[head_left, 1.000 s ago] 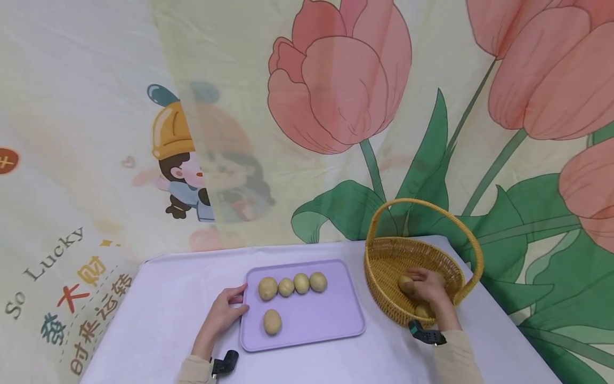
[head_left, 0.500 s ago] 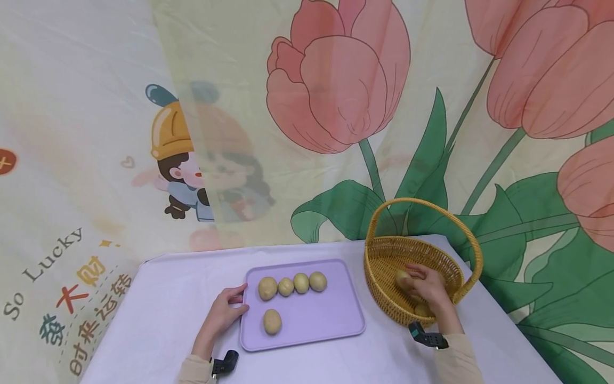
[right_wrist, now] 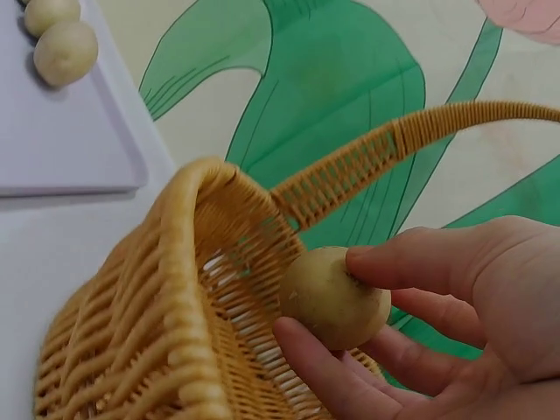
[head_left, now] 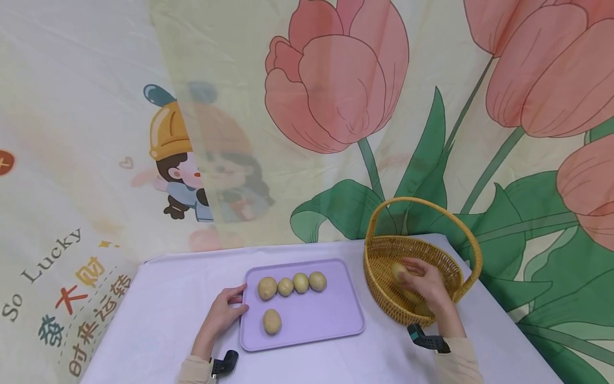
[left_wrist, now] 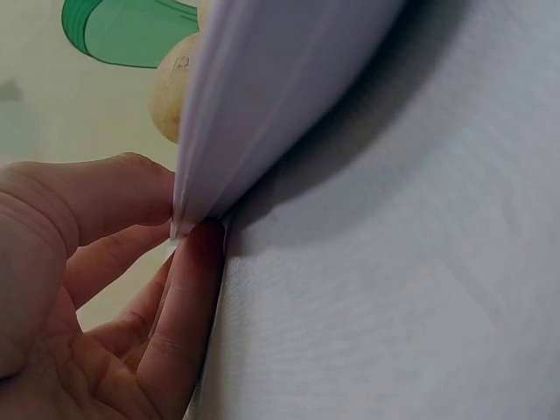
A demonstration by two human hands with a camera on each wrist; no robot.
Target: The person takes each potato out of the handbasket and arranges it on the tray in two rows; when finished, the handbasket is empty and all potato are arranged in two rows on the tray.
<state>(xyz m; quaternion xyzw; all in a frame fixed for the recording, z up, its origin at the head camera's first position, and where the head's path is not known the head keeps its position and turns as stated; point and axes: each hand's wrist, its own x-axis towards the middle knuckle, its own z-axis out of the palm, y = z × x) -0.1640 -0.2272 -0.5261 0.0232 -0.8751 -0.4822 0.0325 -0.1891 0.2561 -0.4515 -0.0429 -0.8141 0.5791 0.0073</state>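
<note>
In the head view my right hand (head_left: 426, 281) is over the wicker basket (head_left: 376, 292), its fingers and thumb holding a potato (head_left: 397, 271). The right wrist view shows this yellowish potato (right_wrist: 328, 297) pinched between thumb and fingertips, close by the basket's rim (right_wrist: 188, 254). My left hand (head_left: 224, 312) is at the left edge of a light purple tray (head_left: 326, 314). In the left wrist view the thumb and fingers grip the tray's rim (left_wrist: 236, 131). Several potatoes (head_left: 300, 283) lie in a row along the tray's back, and a single potato (head_left: 272, 321) sits nearer its front left.
Another potato (head_left: 423, 309) lies in the basket, partly hidden by the right wrist. The basket's tall arched handle (head_left: 424, 202) rises over its opening. A white cloth (head_left: 158, 320) covers the table, and a printed curtain (head_left: 230, 133) hangs behind it.
My right hand has lifted the potato slightly and moved it a little to the left inside the basket. The left hand and the tray stay in place.
</note>
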